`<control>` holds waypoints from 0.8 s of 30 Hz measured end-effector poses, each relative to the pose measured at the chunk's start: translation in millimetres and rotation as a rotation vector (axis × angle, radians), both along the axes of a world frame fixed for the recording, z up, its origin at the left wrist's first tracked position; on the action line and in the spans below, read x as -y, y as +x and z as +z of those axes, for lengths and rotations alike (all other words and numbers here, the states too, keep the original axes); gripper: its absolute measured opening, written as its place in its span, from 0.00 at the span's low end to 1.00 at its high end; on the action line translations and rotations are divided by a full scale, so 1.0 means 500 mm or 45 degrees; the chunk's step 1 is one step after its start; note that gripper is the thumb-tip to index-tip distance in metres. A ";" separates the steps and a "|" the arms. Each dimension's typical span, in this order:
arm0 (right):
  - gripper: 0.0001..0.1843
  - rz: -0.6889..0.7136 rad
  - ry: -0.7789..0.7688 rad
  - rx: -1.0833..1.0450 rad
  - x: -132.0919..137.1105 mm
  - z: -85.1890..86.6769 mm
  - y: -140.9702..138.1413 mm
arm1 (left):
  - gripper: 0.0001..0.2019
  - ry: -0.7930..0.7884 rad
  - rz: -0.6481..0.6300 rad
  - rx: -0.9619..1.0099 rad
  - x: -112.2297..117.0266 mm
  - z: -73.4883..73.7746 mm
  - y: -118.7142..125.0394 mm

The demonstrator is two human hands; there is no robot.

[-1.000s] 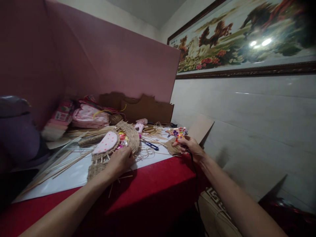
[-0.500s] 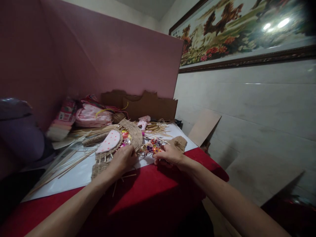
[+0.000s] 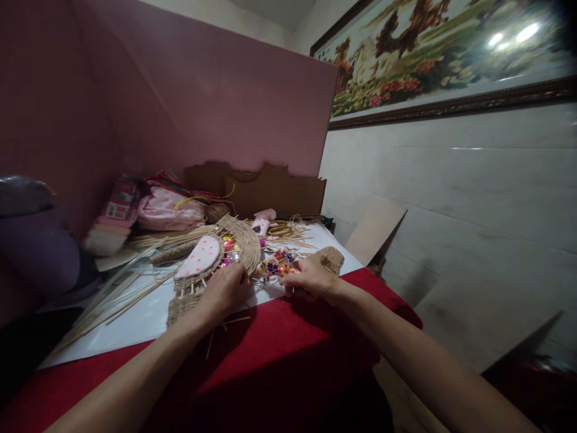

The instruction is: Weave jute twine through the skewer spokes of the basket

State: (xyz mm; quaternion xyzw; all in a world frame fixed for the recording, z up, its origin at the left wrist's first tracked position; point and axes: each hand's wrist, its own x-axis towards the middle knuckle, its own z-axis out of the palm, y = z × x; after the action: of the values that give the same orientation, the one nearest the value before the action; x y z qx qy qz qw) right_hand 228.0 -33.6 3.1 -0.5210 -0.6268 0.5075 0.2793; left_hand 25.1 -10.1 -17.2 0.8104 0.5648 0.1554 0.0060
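My right hand [image 3: 312, 278] is closed on a small piece of floral fabric [image 3: 276, 263], its thumb lying along the near right side. My left hand [image 3: 229, 285] is closed just left of that fabric, and whatever its fingers grip is hidden. Beyond the left hand lies a curved band of woven twine [image 3: 247, 243] on thin sticks. An oval pad of pink-dotted fabric [image 3: 201, 257], edged with twine, rests to its left. Below that pad, another woven twine section [image 3: 183, 308] is partly covered by my left forearm. Shiny coloured wrappers [image 3: 231, 249] show between the woven parts.
Thin wooden sticks [image 3: 121, 307] lie across a white board [image 3: 121, 337] on the red tablecloth [image 3: 270, 355]. A torn cardboard piece [image 3: 331, 258] sits right of my hand. Behind are a twine ball [image 3: 217, 211], bundled dotted cloth [image 3: 169, 210] and upright cardboard [image 3: 274, 192].
The view has shifted slightly. The floral fabric has tilted a little in my right hand, while the left hand stays in nearly the same place.
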 end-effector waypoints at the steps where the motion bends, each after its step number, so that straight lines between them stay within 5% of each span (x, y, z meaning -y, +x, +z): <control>1: 0.10 0.008 0.010 0.004 0.000 0.006 -0.001 | 0.11 0.001 0.001 0.001 0.000 0.000 0.000; 24: 0.11 0.026 -0.064 0.199 -0.017 0.020 -0.021 | 0.09 0.016 -0.020 0.013 -0.001 -0.006 -0.002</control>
State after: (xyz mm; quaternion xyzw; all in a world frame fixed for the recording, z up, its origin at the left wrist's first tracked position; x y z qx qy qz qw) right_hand 217.3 -24.9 13.2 -0.5594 -0.6392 0.4836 0.2111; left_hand 23.9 -9.7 -20.1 0.8141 0.5574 0.1632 0.0051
